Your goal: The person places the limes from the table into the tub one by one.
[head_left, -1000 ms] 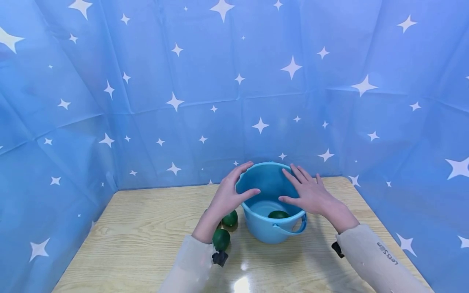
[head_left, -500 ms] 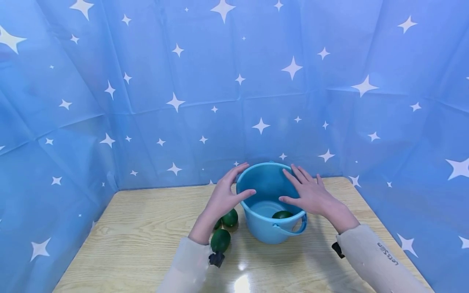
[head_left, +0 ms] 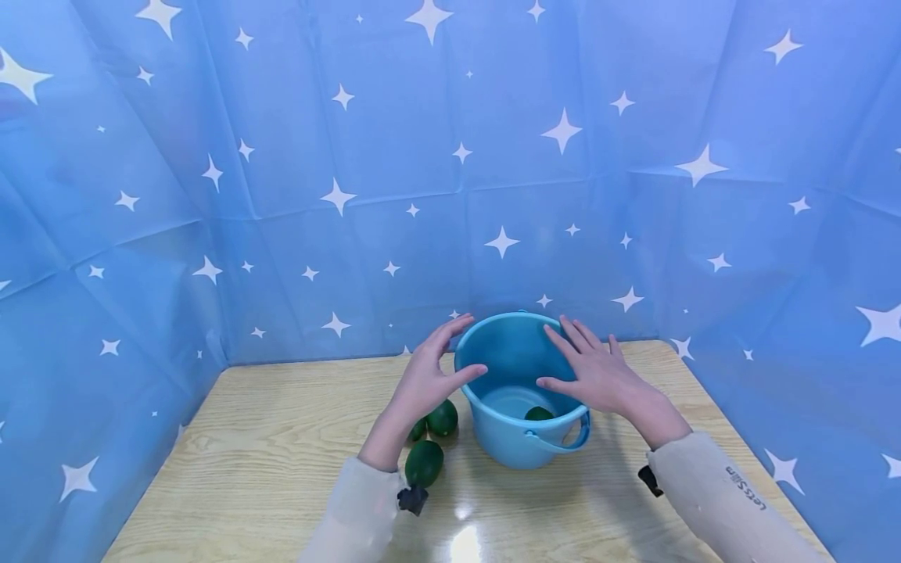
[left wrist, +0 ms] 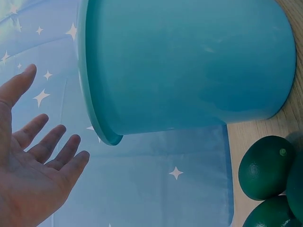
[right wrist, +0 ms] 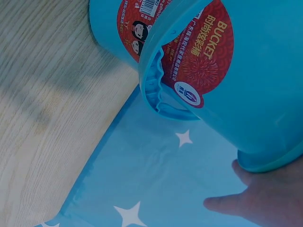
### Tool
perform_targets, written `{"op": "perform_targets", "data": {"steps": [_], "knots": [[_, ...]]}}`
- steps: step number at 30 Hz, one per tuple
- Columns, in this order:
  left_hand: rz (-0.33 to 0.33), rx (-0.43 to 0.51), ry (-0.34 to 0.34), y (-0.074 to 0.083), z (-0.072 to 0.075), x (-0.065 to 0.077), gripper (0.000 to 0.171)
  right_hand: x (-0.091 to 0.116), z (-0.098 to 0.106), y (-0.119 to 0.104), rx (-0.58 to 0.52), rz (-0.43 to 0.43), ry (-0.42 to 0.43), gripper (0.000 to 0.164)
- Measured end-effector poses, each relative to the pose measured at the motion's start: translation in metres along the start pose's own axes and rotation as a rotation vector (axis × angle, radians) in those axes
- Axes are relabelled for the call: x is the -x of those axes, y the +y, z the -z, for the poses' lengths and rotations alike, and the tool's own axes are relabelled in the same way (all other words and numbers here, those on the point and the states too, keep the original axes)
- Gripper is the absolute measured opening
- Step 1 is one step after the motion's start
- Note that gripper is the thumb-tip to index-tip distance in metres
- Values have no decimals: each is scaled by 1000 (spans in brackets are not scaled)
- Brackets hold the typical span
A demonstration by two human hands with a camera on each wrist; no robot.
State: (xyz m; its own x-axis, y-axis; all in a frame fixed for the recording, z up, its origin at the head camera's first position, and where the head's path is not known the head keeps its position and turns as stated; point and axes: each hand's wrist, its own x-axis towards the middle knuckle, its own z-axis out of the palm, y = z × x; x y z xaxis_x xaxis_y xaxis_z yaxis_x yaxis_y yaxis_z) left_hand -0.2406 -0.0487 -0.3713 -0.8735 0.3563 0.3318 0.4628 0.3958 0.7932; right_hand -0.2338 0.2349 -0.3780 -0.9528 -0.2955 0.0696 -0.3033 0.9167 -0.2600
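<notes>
A light blue bucket (head_left: 503,438) stands upright on the table, its handle hanging at the front right. Inside, near its front wall, lies one dark green oval fruit (head_left: 539,414), partly hidden by the rim. My left hand (head_left: 429,375) is held apart from the bucket's left rim, fingers spread, with nothing in it. Over the right rim my right hand (head_left: 598,375) spreads its straight fingers; in the right wrist view this hand (right wrist: 270,198) is beside the rim, and whether it touches is unclear. Several more green fruits (left wrist: 266,168) lie on the table left of the bucket.
The wooden table (head_left: 281,438) is enclosed at the back and sides by a blue star-patterned cloth (head_left: 394,156). A red label (right wrist: 208,42) is on the bucket's side. One fruit (head_left: 424,463) sits close to the left wrist's black mount (head_left: 412,499).
My left hand has drawn slightly left, away from the bucket's rim. The fruit inside the bucket has shifted a little and shows less. The right hand has stayed nearly still.
</notes>
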Motion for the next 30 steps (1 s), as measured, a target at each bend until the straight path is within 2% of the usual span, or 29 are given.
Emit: {"op": "perform_targets", "data": {"steps": [12,30], "knots": [[11,-12,9,-3,2,2,69,-1,0,1,2,3,0,94],[18,21,18,-8,12,6,68,0,1,1,-3,13,-6,93]]}}
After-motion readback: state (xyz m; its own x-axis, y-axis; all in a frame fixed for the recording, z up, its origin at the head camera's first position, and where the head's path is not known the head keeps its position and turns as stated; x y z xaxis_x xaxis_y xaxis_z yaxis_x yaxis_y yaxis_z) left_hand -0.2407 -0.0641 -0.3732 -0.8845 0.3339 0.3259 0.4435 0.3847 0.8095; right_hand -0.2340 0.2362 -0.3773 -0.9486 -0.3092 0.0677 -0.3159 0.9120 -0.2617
